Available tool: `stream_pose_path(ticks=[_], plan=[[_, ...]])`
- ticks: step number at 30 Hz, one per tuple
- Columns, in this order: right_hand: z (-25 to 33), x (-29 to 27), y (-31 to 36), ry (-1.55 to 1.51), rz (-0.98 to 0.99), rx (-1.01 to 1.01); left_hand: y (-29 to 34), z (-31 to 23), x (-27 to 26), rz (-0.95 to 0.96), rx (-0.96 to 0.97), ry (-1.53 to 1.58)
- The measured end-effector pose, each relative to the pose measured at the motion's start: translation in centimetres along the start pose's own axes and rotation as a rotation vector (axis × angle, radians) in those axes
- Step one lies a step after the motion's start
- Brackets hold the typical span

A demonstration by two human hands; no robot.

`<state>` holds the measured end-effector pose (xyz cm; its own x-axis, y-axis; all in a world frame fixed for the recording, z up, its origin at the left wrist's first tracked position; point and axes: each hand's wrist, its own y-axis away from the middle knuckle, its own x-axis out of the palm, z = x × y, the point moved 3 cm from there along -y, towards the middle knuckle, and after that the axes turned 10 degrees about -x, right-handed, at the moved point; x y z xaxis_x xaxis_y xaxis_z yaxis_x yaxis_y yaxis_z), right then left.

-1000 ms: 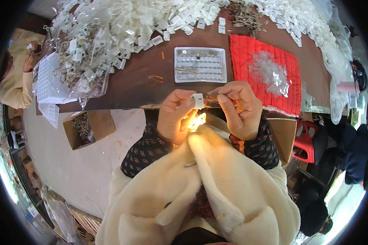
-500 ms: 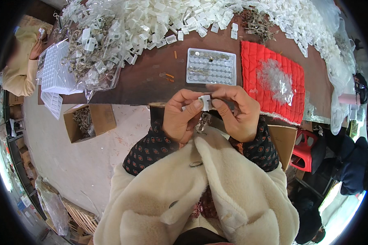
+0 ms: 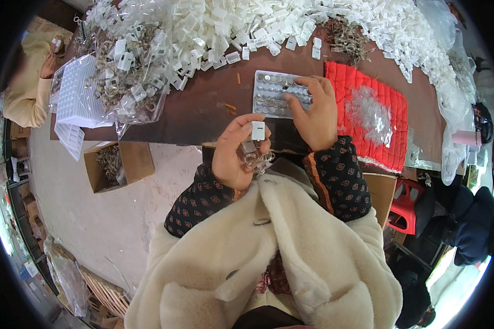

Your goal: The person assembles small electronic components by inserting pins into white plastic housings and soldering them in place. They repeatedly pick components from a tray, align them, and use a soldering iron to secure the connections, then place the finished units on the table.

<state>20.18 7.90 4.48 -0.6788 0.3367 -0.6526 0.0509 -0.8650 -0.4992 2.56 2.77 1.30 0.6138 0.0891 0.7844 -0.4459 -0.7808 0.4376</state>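
Observation:
My left hand is closed on a small white plastic case with a dark slot, held in front of the table edge. Metal key rings hang beneath the case at the fingers. Over the right part of a white plastic tray reaches my right hand, thumb and forefinger apart, nothing visible between them. Rows of round wells fill the tray, and several silver discs lie along its far row. The palm and fingers hide the tray's right side.
Many white plastic cases are heaped across the back of the brown table. On the right lies a red quilted cloth bearing clear flakes. White trays and a clear bag of parts stand left. Another person's hand is far left.
My right hand has left the white case and moved forward and up to the tray. My left hand keeps the case, now lower and slightly to the left.

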Motion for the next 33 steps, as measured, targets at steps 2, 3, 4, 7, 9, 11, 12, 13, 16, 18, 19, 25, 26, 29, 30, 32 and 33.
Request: stream_pose_path(ticks=[2, 3, 4, 7, 9, 11, 12, 13, 16, 18, 19, 25, 26, 29, 30, 32, 33], plan=[[-0.9, 0.9, 0.1, 0.033, 0.028, 0.006, 0.2, -0.3, 0.0, 0.048, -0.014, -0.009], [-1.2, 1.3, 0.1, 0.026, 0.051, 0.015, 0.2, -0.4, 0.0, 0.038, -0.024, -0.034], [-1.4, 1.5, 0.0, 0.021, 0.08, 0.036, 0.3, -0.4, 0.0, 0.029, -0.023, -0.053], [-0.6, 0.9, -0.3, -0.126, 0.038, -0.049, 0.2, -0.8, 0.0, -0.003, 0.041, -0.119], [0.6, 0.2, -0.3, -0.372, 0.01, -0.003, 0.4, -1.3, 0.2, -0.033, 0.108, -0.166], [2.3, -0.8, -0.1, -0.472, 0.081, -0.023, 0.8, -2.0, 0.5, -0.072, 0.181, -0.208], [3.2, -1.5, 0.0, -0.426, 0.107, -0.112, 1.1, -2.3, 0.7, -0.098, 0.216, -0.26], [4.0, -2.0, -0.1, -0.379, 0.132, -0.203, 1.3, -2.6, 0.9, -0.118, 0.262, -0.306], [5.8, -2.9, -0.3, -0.273, 0.154, -0.409, 1.7, -3.2, 1.7, -0.116, 0.365, -0.438], [6.4, -3.1, -0.3, -0.209, 0.182, -0.468, 1.7, -3.5, 2.3, -0.065, 0.44, -0.559], [6.6, -3.1, -0.2, -0.203, 0.184, -0.467, 1.8, -3.5, 2.3, -0.076, 0.436, -0.585], [6.6, -3.0, 0.9, -0.415, 0.161, -0.202, 2.0, -3.1, 2.1, -0.108, 0.309, -0.532], [6.5, -2.9, 1.0, -0.423, 0.171, -0.211, 2.0, -3.0, 2.0, -0.099, 0.286, -0.487], [6.2, -2.5, 1.4, -0.516, 0.186, -0.14, 2.0, -2.5, 1.9, -0.095, 0.288, -0.361], [6.1, -2.4, 1.6, -0.56, 0.188, -0.105, 2.1, -2.4, 1.8, -0.097, 0.3, -0.32], [5.9, -2.0, 1.7, -0.627, 0.166, -0.052, 1.9, -2.5, 1.4, 0.003, 0.192, -0.236], [5.9, -2.0, 1.7, -0.641, 0.16, -0.043, 1.8, -2.4, 1.3, 0.054, 0.138, -0.195]])
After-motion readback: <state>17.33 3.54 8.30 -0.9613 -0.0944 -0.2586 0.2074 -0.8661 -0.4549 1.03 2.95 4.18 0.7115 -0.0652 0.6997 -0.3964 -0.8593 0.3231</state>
